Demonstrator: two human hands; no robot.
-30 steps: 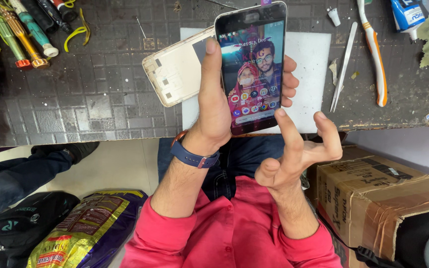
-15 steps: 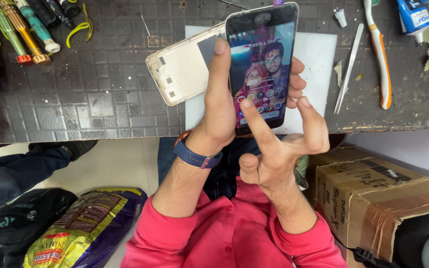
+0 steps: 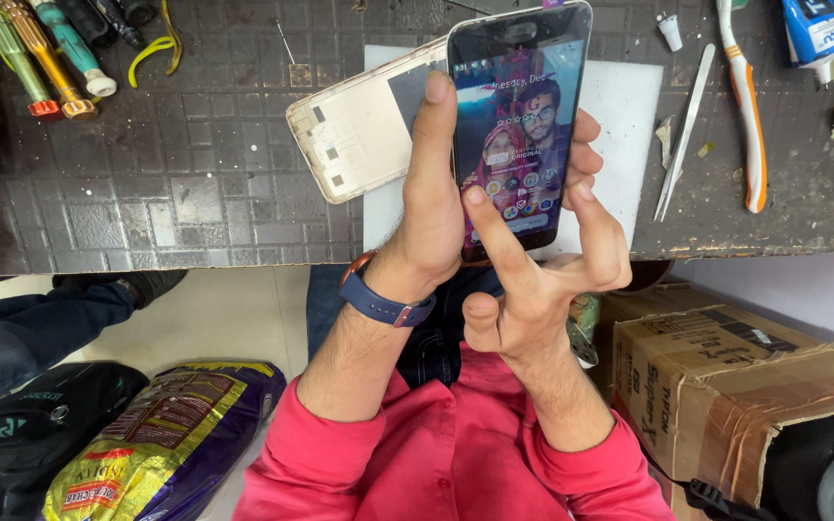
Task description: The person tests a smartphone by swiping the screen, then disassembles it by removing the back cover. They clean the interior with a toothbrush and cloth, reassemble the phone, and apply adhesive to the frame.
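Smartphone [image 3: 516,125] gripped upright in left hand [image 3: 436,207], right hand [image 3: 533,280] half-open, forefinger on its lit screen.

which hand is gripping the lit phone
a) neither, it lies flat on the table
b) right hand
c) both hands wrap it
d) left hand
d: the left hand, with the blue wrist strap, wraps the phone with its thumb up the edge, while the right hand only puts a fingertip on the screen.
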